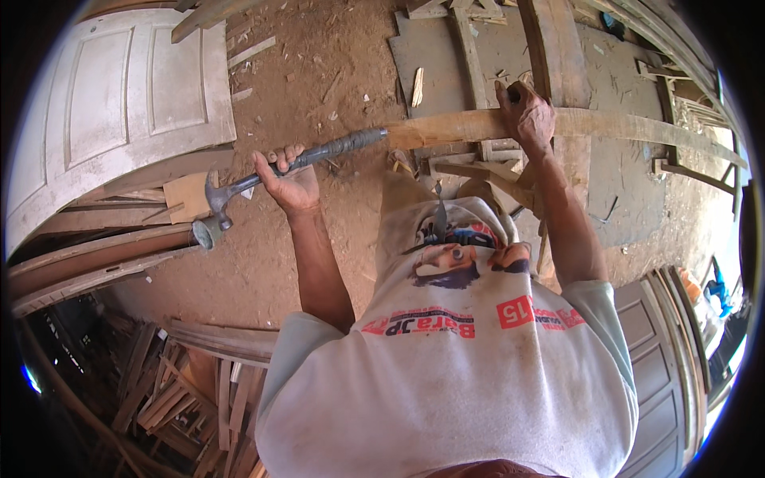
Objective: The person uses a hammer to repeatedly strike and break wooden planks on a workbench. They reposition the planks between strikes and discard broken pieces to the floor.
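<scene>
My left hand is closed round a claw hammer, gripping it partway along the handle. Dark wrapping covers the handle's far end, which points to the right; the metal claw head is at the left. A long wooden plank runs crosswise ahead of me and lies over a wider board. On top of the plank rests my right hand, its fingers curled in at the plank's far edge. What those fingers hold, if anything, I cannot make out.
A white panelled door is at the far left, with stacked boards beside it. Scrap wood is heaped at the lower left. A grey panelled door stands at the lower right. Wood chips litter the dirt floor.
</scene>
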Demonstrator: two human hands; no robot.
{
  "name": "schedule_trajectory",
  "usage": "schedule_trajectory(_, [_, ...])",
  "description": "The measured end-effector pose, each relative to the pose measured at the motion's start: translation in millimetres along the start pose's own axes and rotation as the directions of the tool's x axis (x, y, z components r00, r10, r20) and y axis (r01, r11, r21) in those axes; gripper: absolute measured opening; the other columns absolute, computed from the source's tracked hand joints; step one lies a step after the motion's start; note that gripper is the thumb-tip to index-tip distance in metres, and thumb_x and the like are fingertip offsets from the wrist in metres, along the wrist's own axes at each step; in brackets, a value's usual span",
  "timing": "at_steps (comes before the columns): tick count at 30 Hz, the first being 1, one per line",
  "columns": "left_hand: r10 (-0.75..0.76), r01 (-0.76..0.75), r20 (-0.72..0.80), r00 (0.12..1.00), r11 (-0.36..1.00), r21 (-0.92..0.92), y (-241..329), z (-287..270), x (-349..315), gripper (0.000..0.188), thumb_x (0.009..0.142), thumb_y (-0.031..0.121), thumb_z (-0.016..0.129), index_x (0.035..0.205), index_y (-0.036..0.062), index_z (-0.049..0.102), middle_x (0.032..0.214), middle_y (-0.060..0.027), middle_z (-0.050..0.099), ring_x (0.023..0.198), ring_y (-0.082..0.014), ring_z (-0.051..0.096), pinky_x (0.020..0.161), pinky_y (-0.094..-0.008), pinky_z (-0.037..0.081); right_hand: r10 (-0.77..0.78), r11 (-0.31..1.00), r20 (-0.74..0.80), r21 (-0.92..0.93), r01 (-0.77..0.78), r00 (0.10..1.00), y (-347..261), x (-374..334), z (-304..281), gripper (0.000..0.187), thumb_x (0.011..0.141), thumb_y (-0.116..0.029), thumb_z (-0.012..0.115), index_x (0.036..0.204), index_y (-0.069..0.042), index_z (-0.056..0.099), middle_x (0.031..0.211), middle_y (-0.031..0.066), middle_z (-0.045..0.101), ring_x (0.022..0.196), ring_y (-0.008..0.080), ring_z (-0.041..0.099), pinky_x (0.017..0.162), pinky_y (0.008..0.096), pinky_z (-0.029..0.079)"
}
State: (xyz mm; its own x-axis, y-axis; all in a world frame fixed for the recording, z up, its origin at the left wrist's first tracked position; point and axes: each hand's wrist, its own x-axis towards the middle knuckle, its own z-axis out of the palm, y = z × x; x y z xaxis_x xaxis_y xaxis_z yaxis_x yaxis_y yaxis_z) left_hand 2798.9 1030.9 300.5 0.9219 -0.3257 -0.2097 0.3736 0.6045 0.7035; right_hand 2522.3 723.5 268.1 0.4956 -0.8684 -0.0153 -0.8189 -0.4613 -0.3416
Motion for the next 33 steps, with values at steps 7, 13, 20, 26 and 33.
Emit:
schedule_trajectory(7, [-0.026,0.023,0.062,0.998,0.998,0.051,2,-9,-11,0.038,0.105,0.036,0.057,0.072,0.0183,0.050,0.058,0.0051,0.041,0.067,-0.0137,0.045,0.080,-0.0380,0.042,0.015,0.998,-0.022,0.065,-0.014,1.000,0,0,2,0.047,0.095,-0.053,0.060,0.091,-0.009,0.074,0.087,0.0123,0.075,0.083,0.0331,0.072,0.088,0.0435,0.050])
schedule_trajectory(13, [-0.004,-0.069,0.320,0.947,0.973,0.219,6,38,-47,0.037,0.107,0.035,0.048,0.076,0.0162,0.047,0.063,0.0036,0.041,0.069,-0.0149,0.045,0.084,-0.0375,0.039,0.037,0.999,0.003,-0.019,-0.037,0.999,-6,-1,0,0.045,0.094,-0.052,0.062,0.088,-0.010,0.074,0.086,0.0112,0.076,0.081,0.0318,0.073,0.087,0.0424,0.051])
schedule_trajectory(20, [0.081,-0.358,0.501,0.862,0.798,0.486,-16,89,-90,0.025,0.098,0.022,0.061,0.078,0.0143,0.047,0.065,0.0027,0.042,0.065,-0.0126,0.044,0.073,-0.0373,0.044,0.025,0.999,-0.038,0.024,-0.024,0.999,-8,0,-1,0.045,0.095,-0.052,0.062,0.086,-0.009,0.073,0.085,0.0100,0.076,0.082,0.0314,0.073,0.086,0.0434,0.051])
schedule_trajectory(26, [-0.031,-0.097,0.329,0.944,0.926,0.364,-3,64,-58,0.032,0.104,0.026,0.053,0.076,0.0146,0.043,0.065,0.0021,0.039,0.071,-0.0143,0.043,0.082,-0.0374,0.040,0.033,0.999,-0.019,0.024,-0.033,0.999,-5,-2,-2,0.044,0.096,-0.050,0.060,0.087,-0.010,0.073,0.083,0.0105,0.076,0.080,0.0314,0.073,0.086,0.0434,0.051])
schedule_trajectory(33, [-0.089,-0.088,0.464,0.881,0.934,0.347,-3,56,-42,0.036,0.104,0.031,0.051,0.073,0.0146,0.043,0.064,0.0017,0.040,0.068,-0.0147,0.042,0.081,-0.0389,0.040,0.007,0.999,-0.046,0.033,-0.006,0.999,-1,-1,2,0.042,0.096,-0.049,0.060,0.088,-0.010,0.073,0.082,0.0102,0.075,0.079,0.0319,0.073,0.085,0.0427,0.051])
